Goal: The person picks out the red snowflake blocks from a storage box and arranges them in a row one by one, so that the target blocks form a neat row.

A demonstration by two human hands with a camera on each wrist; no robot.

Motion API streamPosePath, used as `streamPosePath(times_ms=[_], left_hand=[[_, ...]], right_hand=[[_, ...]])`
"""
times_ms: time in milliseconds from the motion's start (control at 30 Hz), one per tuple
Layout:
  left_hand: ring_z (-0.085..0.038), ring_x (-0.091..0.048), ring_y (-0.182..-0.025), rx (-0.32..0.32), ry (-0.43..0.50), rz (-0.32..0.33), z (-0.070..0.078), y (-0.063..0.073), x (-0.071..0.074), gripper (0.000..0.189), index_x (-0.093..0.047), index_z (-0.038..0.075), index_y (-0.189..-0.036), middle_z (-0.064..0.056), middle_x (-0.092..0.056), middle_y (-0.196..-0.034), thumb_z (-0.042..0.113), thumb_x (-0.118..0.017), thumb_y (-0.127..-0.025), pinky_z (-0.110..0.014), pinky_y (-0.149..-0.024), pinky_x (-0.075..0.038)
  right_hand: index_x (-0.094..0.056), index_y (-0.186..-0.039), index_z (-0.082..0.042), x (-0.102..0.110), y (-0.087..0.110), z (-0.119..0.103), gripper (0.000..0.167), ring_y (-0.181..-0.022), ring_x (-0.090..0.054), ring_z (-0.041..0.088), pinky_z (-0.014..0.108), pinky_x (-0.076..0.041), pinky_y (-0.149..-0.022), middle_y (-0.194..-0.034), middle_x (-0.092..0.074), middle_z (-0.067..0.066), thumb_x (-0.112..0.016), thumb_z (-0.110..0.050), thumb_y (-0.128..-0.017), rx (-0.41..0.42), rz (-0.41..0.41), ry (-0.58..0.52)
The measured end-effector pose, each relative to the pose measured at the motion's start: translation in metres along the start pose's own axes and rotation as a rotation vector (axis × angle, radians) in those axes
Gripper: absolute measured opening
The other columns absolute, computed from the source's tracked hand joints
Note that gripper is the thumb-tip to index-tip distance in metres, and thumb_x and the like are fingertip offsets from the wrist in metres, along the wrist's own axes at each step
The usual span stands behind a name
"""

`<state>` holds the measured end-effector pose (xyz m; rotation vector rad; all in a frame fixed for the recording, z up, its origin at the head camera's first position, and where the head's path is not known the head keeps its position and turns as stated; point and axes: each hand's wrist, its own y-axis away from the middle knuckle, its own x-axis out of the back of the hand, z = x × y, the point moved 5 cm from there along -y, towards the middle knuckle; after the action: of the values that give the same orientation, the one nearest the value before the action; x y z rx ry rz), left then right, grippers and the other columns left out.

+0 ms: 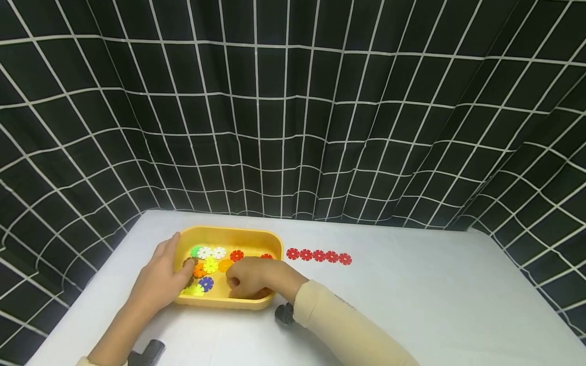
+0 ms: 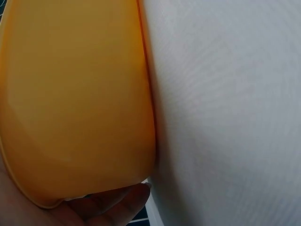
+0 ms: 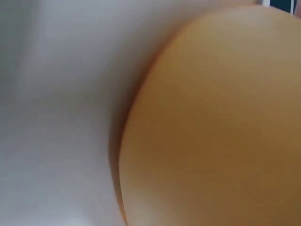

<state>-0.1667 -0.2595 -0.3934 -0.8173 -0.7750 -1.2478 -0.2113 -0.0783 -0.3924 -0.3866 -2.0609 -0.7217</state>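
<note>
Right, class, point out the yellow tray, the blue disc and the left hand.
Yellow tray point(image 1: 224, 303), head view: near side wall.
Blue disc point(image 1: 206, 284), head view: its middle.
Left hand point(image 1: 159, 275), head view: back of the hand.

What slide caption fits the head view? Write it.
Left hand grips yellow tray, right hand reaches inside; five red discs beside it.

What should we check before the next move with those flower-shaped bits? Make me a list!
1. Left grip on the yellow tray: ok, at its left end, thumb over the rim.
2. Right grip inside the tray: ok, in the right part.
3. A piece held in the right grip: cannot tell, any piece there is hidden.
4. Loose red pieces in the tray: ok, two show.
5. Red row beside the tray: ok, five pieces lined up on the white table.
</note>
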Motion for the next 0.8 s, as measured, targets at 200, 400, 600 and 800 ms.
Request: streamPosePath(times_ms=[200, 400, 600, 800], left_hand=[[-0.057, -0.043, -0.127, 0.015, -0.001, -0.005, 0.0, 0.0, -0.001, 0.08, -0.017, -0.007, -0.156, -0.035, -0.029, -0.15, 0.027, -0.058, -0.096, -0.071, -0.098, -0.038], [-0.057, -0.043, -0.127, 0.016, 0.003, -0.008, 0.0, 0.0, 0.0, 0.081, -0.016, -0.006, -0.156, -0.034, -0.029, -0.15, 0.028, -0.058, -0.096, -0.072, -0.099, -0.037], [-0.058, -0.041, -0.128, 0.021, 0.001, -0.011, 0.0, 0.0, 0.002, 0.082, -0.014, -0.005, -0.157, -0.034, -0.028, -0.151, 0.03, -0.057, -0.097, -0.072, -0.098, -0.037], [-0.057, -0.041, -0.129, 0.024, 0.009, -0.011, 0.0, 0.0, -0.001, 0.081, -0.015, -0.006, -0.156, -0.034, -0.028, -0.151, 0.027, -0.058, -0.096, -0.072, -0.099, -0.037]], right_hand=[[-0.054, -0.071, -0.014, 0.015, -0.002, 0.016, 0.028, -0.061, -0.048, 0.009, 0.019, -0.035, -0.052, -0.064, -0.048, -0.004, -0.072, -0.019, -0.091, -0.012, 0.115, 0.062], [-0.064, -0.094, -0.016, 0.024, -0.002, 0.017, 0.01, -0.078, -0.049, 0.012, 0.02, -0.043, -0.061, -0.085, -0.051, -0.003, -0.072, -0.02, -0.089, -0.064, 0.348, 0.294], [-0.059, -0.134, -0.031, 0.01, -0.001, 0.005, 0.046, -0.101, -0.048, 0.021, 0.04, -0.053, -0.078, -0.12, -0.052, 0.0, -0.069, -0.03, -0.089, -0.267, 0.197, 0.402], [-0.064, -0.121, -0.025, 0.011, 0.004, 0.0, 0.041, -0.094, -0.048, 0.022, 0.033, -0.05, -0.069, -0.11, -0.052, 0.001, -0.075, -0.024, -0.082, -0.323, 0.134, 0.405]])
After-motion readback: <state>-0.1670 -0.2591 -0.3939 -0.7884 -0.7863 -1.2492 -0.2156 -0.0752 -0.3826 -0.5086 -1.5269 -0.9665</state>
